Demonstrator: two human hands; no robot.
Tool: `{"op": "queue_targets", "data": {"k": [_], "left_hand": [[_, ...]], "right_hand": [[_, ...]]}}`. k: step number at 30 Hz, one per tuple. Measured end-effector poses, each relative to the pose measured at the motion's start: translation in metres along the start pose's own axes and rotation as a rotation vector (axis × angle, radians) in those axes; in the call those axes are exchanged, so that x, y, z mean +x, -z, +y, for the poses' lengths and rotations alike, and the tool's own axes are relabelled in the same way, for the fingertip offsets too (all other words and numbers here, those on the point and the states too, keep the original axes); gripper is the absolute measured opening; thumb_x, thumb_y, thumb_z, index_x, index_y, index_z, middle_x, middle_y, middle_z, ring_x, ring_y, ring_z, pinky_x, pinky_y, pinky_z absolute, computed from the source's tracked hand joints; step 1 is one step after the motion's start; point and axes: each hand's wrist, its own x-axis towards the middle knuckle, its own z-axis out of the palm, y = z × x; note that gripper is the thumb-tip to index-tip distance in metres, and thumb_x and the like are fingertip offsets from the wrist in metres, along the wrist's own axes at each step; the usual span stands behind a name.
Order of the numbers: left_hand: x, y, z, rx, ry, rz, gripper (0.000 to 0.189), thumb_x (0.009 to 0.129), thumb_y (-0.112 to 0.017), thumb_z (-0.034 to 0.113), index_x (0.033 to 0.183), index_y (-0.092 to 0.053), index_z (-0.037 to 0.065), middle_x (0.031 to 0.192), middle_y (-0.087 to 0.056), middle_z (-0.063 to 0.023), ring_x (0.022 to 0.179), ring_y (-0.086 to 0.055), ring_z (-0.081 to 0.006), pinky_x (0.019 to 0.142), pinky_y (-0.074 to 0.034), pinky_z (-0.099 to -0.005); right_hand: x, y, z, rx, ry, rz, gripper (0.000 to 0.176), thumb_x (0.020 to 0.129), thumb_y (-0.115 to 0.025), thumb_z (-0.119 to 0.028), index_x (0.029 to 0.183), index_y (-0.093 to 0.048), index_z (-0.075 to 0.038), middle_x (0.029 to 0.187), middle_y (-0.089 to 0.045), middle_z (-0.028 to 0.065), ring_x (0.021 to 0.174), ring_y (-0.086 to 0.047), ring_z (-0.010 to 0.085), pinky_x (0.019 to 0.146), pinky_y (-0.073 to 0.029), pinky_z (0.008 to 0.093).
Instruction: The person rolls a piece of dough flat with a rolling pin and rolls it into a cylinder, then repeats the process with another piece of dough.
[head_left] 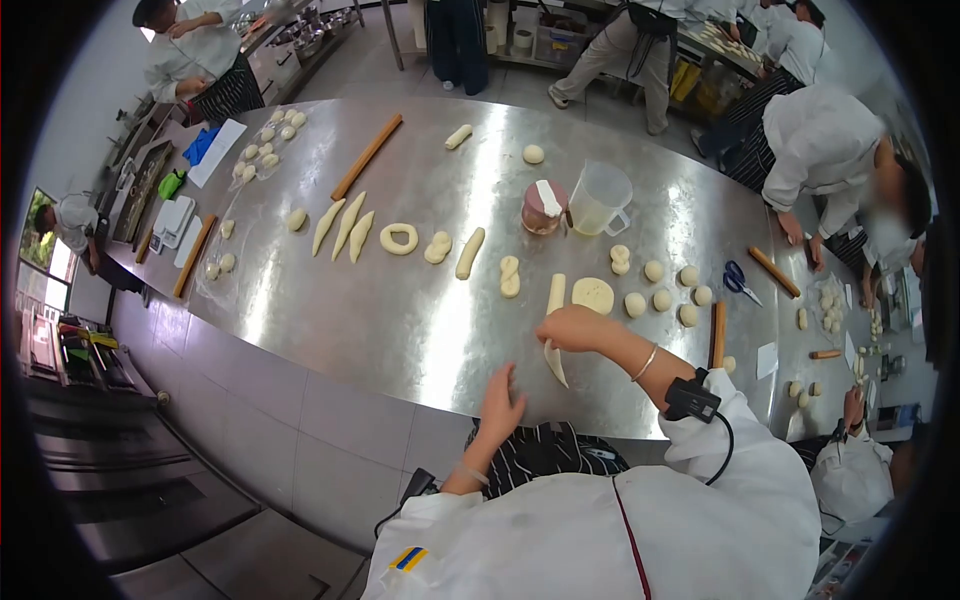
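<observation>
My right hand (575, 328) is closed over a long dough strip; the strip's pointed tail (556, 367) shows below the fingers. Just above the hand lie a dough roll (556, 292) and a flat round dough piece (593, 295). At the table's near edge, my left hand (502, 405) has its fingers apart and holds nothing. A twisted dough piece (510, 277) and a thick dough roll (470, 253) lie up and to the left of my right hand.
The steel table (400, 310) bears a dough ring (398, 239), several dough balls at right, a plastic jug (600, 200), a red container (543, 210), scissors (738, 280) and a rolling pin (367, 157). People in white stand around the far side and right.
</observation>
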Motion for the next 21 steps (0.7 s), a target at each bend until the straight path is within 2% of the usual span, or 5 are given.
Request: {"op": "queue_targets", "data": {"k": [2, 6, 15, 18, 21], "left_hand": [[0.024, -0.01, 0.003, -0.197, -0.17, -0.068, 0.062, 0.086, -0.068, 0.006, 0.142, -0.041, 0.003, 0.142, -0.047, -0.0139, 0.123, -0.055, -0.0244, 0.102, -0.044, -0.036], [0.054, -0.03, -0.004, -0.278, -0.115, -0.347, 0.062, 0.086, -0.07, 0.007, 0.141, -0.043, 0.002, 0.14, -0.051, -0.0133, 0.129, -0.051, -0.0234, 0.109, -0.038, -0.0373], [0.019, -0.006, -0.011, -0.573, 0.298, -0.458, 0.046, 0.097, -0.059, 0.009, 0.14, -0.043, 0.001, 0.102, -0.066, -0.0072, 0.085, -0.066, -0.0113, 0.077, -0.054, -0.0269], [0.006, 0.005, -0.011, -0.462, 0.37, -0.415, 0.059, 0.096, -0.058, 0.009, 0.147, -0.03, -0.001, 0.091, -0.067, -0.008, 0.078, -0.066, -0.012, 0.071, -0.054, -0.0262], [0.002, 0.023, -0.001, -0.062, 0.334, -0.429, 0.072, 0.095, -0.059, 0.01, 0.152, -0.018, -0.001, 0.079, -0.065, -0.0084, 0.069, -0.065, -0.0134, 0.066, -0.054, -0.0265]], "right_hand": [[-0.012, 0.019, -0.019, 0.006, -0.003, -0.049, 0.012, 0.08, -0.067, -0.013, 0.09, -0.072, -0.009, 0.082, -0.07, 0.0128, 0.08, -0.068, 0.0334, 0.069, -0.053, 0.044], [-0.025, 0.032, -0.036, -0.035, 0.036, -0.039, 0.013, 0.079, -0.067, -0.013, 0.09, -0.071, -0.008, 0.082, -0.069, 0.0124, 0.08, -0.069, 0.0332, 0.068, -0.053, 0.0436], [0.002, 0.021, 0.016, 0.267, 0.056, -0.031, 0.017, 0.082, -0.068, -0.013, 0.097, -0.072, -0.008, 0.084, -0.069, 0.0138, 0.087, -0.067, 0.0321, 0.076, -0.052, 0.0444], [0.038, -0.015, 0.034, 0.259, 0.038, -0.085, 0.022, 0.08, -0.069, -0.012, 0.101, -0.071, -0.009, 0.097, -0.069, 0.0121, 0.096, -0.065, 0.0311, 0.082, -0.051, 0.0418], [0.055, -0.026, 0.032, -0.076, -0.019, 0.189, 0.026, 0.079, -0.069, -0.01, 0.105, -0.069, -0.01, 0.109, -0.067, 0.0087, 0.105, -0.061, 0.029, 0.09, -0.048, 0.0391]]}}
